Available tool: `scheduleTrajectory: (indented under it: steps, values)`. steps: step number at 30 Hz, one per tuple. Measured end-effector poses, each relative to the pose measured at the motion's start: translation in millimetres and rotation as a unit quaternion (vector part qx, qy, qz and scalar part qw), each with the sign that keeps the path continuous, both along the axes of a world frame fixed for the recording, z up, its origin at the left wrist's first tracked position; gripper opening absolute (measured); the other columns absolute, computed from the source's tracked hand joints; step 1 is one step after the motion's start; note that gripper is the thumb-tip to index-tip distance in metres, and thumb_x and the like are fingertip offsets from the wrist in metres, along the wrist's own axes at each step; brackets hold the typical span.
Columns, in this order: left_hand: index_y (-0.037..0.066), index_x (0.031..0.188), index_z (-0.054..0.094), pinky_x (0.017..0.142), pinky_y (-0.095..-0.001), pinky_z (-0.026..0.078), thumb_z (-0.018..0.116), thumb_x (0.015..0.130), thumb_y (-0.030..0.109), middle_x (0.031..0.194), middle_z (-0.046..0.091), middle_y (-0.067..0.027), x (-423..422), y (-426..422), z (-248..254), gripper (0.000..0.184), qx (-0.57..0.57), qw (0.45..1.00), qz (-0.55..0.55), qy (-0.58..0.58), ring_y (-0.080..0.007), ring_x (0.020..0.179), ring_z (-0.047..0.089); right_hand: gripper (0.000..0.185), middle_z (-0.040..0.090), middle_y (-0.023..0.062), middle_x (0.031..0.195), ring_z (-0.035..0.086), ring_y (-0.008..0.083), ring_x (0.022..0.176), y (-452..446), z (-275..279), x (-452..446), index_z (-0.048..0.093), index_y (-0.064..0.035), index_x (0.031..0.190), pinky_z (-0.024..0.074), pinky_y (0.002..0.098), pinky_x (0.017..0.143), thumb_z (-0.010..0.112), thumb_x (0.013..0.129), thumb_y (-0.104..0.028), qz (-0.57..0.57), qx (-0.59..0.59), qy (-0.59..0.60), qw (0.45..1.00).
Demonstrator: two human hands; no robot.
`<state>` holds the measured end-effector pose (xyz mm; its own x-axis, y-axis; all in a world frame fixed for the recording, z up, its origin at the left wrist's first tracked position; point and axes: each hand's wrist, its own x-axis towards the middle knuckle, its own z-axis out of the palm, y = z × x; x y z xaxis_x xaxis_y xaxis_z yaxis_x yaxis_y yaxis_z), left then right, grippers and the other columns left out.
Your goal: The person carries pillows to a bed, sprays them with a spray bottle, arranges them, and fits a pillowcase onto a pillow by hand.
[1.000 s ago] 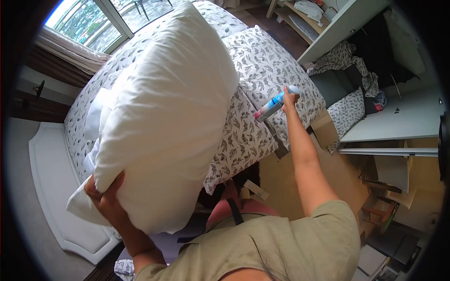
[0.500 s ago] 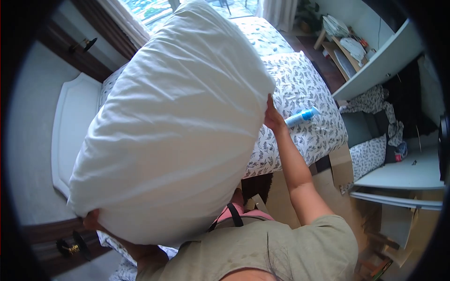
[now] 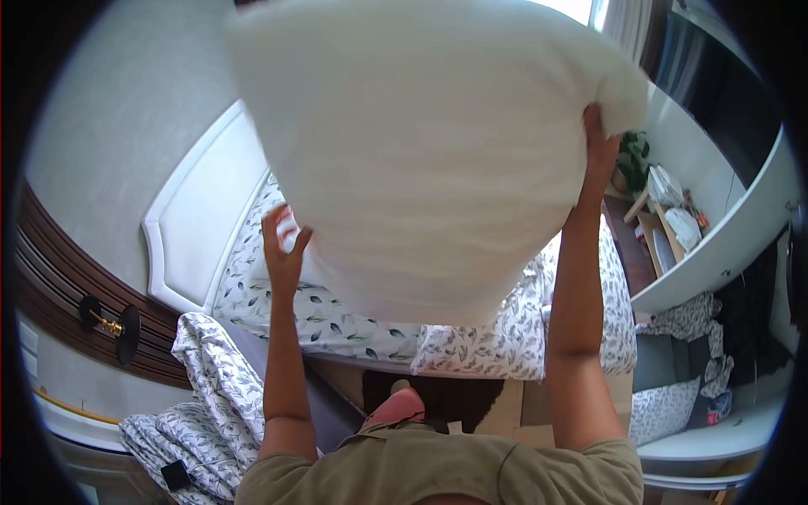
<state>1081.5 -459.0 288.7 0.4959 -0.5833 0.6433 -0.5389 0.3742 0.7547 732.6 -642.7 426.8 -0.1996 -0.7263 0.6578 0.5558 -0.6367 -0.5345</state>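
A large white pillow, slightly blurred, is held up in front of me above the bed. My right hand grips its right edge near the upper corner. At the pillow's lower left edge, my left hand has its fingers apart and curved, with nothing between them. Below the pillow are the leaf-patterned bed sheet and patterned pillows. The blue spray can cannot be made out.
The white headboard is at the left, near a black and gold wall lamp. A crumpled patterned duvet lies lower left. Shelves and an open cabinet holding bedding stand at the right.
The white pillow has risen and moved right, with my right hand raised on its edge. My left hand has come up and opened off the pillow's corner. The can has gone from sight.
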Motion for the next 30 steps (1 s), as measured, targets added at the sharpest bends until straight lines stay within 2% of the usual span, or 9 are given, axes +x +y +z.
scheduleTrajectory:
  steps: [3,5,8,11,14,17,21,25,30]
  values:
    - [0.002,0.123,0.04,0.093,-0.0421,0.035,0.078,0.068,0.02,0.121,0.037,-0.0137,7,-18,38,0.069,-0.069,0.981,0.076,-0.163,-0.0289,0.115,0.038,0.044,0.056,0.0049,0.108,0.053,0.014,0.098,13,-44,37,0.048,-0.0022,0.118,0.04,0.0264,0.087,0.065,0.077,-0.003,-0.135,0.051,0.098,0.985]
    - [0.005,0.125,0.039,0.098,-0.0462,0.032,0.082,0.059,0.031,0.127,0.034,-0.0169,13,-30,40,0.083,-0.172,0.957,0.093,-0.215,-0.0319,0.119,0.035,0.05,0.056,0.0042,0.108,0.053,0.0143,0.1,9,-76,37,0.046,-0.002,0.12,0.0404,0.0272,0.088,0.064,0.074,0.003,0.011,0.095,0.046,0.994]
    - [0.01,0.128,0.039,0.101,-0.0492,0.028,0.082,0.052,0.042,0.134,0.031,-0.016,46,-44,47,0.092,-0.137,0.953,0.001,-0.27,-0.0328,0.124,0.031,0.059,0.056,0.0058,0.107,0.052,0.0167,0.103,-1,-101,33,0.041,-0.0028,0.123,0.0418,0.0297,0.091,0.064,0.071,0.009,0.067,0.061,0.104,0.99]
    - [0.015,0.131,0.037,0.103,-0.05,0.025,0.081,0.052,0.046,0.138,0.028,-0.0138,72,-66,70,0.096,-0.064,0.945,-0.029,-0.32,-0.0328,0.128,0.026,0.032,0.056,0.0056,0.097,0.056,0.0133,0.086,-3,-85,39,0.049,-0.0071,0.102,0.0477,0.0255,0.075,0.067,0.076,-0.001,-0.013,-0.053,0.203,0.978]
    - [0.014,0.111,0.055,0.094,-0.0473,0.032,0.079,0.059,0.039,0.117,0.05,-0.0061,112,-90,76,0.063,-0.029,0.939,-0.058,-0.337,-0.0261,0.111,0.044,0.02,0.056,0.0084,0.087,0.053,0.0118,0.063,0,-44,40,0.049,-0.0097,0.093,0.0478,0.025,0.059,0.064,0.081,-0.007,0.059,-0.102,0.247,0.962]
    - [0.009,0.082,0.064,0.079,-0.0407,0.038,0.075,0.067,0.021,0.083,0.061,0.0005,129,-96,61,0.022,0.014,0.936,-0.116,-0.332,-0.0205,0.082,0.054,0.036,0.053,0.0126,0.106,0.053,0.0208,0.099,34,-5,107,0.052,-0.0121,0.104,0.0462,0.0373,0.083,0.067,0.078,-0.032,-0.274,-0.3,0.398,0.823]
    - [0.008,0.079,0.063,0.063,-0.0321,0.045,0.071,0.067,0.008,0.072,0.061,-0.002,126,-79,43,0.014,-0.051,0.942,-0.156,-0.292,-0.0194,0.068,0.057,0.062,0.051,0.0055,0.12,0.043,0.0218,0.117,62,13,195,0.052,-0.0203,0.121,0.0218,0.0428,0.107,0.069,0.066,-0.044,-0.201,-0.407,0.666,0.592]
    - [0.008,0.077,0.063,0.058,-0.0298,0.048,0.071,0.068,0.009,0.07,0.061,-0.0018,129,-38,63,0.013,-0.105,0.946,-0.117,-0.284,-0.0185,0.066,0.06,0.04,0.056,0.0015,0.098,0.05,0.0223,0.103,27,1,215,0.056,-0.0149,0.1,0.0265,0.0409,0.099,0.069,0.069,-0.036,-0.105,-0.407,0.73,0.539]
    - [0.007,0.079,0.062,0.061,-0.0303,0.047,0.072,0.069,0.016,0.072,0.062,-0.0052,156,10,59,0.016,0.081,0.913,-0.162,-0.365,-0.0207,0.066,0.06,0.028,0.057,0.0036,0.087,0.054,0.0264,0.076,19,18,213,0.053,-0.0096,0.086,0.0443,0.0382,0.07,0.071,0.066,-0.019,-0.06,-0.367,0.762,0.531]
